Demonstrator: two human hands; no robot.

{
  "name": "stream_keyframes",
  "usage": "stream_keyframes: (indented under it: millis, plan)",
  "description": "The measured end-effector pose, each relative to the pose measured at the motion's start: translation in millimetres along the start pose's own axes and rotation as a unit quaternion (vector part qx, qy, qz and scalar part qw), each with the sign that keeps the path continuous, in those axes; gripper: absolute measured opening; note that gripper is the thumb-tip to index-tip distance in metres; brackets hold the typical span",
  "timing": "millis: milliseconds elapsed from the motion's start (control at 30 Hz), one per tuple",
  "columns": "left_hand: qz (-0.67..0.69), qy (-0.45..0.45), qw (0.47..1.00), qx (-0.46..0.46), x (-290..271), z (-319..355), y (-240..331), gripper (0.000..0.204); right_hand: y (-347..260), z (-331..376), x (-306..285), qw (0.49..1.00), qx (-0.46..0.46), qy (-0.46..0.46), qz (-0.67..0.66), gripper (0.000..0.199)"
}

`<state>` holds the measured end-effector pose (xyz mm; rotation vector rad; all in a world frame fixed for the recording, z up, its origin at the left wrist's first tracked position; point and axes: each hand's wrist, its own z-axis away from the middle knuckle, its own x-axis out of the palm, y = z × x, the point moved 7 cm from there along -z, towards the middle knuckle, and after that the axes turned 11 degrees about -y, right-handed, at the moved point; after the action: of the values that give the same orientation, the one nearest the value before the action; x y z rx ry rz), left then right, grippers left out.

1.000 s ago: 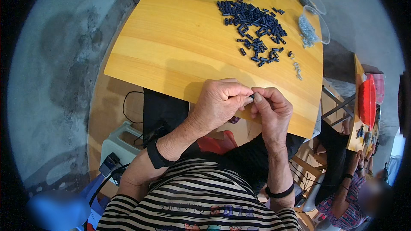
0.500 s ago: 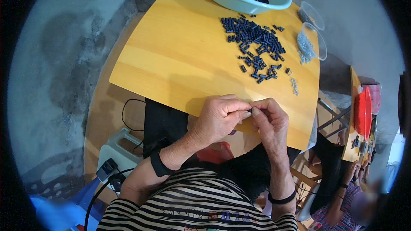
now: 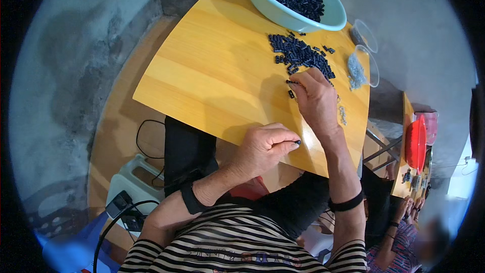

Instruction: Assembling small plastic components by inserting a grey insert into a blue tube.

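Observation:
My left hand (image 3: 263, 146) is closed in a pinch over the table's near edge, and the end of a small black plastic piece (image 3: 297, 142) shows at its fingertips. My right hand (image 3: 317, 100) reaches forward to the near side of a pile of similar black pieces (image 3: 300, 51). Its fingers are bent together; a dark piece lies against the thumb tip, but what they grip is partly hidden. One loose black piece (image 3: 291, 94) rests just below those fingers. To the right of that hand, several tiny shiny parts (image 3: 343, 115) are scattered on the wood.
A pale green basin (image 3: 334, 7) full of black pieces stands at the back of the yellow wooden table (image 3: 202, 71). Two clear tubs lie at the right edge, one spilling shiny parts (image 3: 356, 71). A stool (image 3: 126, 179) stands lower left; another person sits right, near a red basin (image 3: 416, 144).
The hands were together at the near edge. My right hand has moved forward to the pile, while my left stays there with the black piece. The whole view has shifted slightly.

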<state>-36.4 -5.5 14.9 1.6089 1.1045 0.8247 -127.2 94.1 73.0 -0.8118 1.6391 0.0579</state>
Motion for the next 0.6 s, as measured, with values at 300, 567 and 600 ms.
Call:
stream_keyframes:
  millis: [300,567,600]
  plan:
    - [-0.008,-0.008,1.0,0.014,1,0,-1,0.008,14,-22,25,0.993,-0.003,-0.079,0.09,0.008]
    - [0.035,-0.012,0.999,-0.02,1,0,-11,0.008,9,8,-5,0.965,0.129,-0.039,-0.223,0.01]
    - [0.032,-0.011,0.999,-0.025,-1,2,-12,0.008,11,22,-2,0.935,0.181,-0.049,-0.302,0.012]
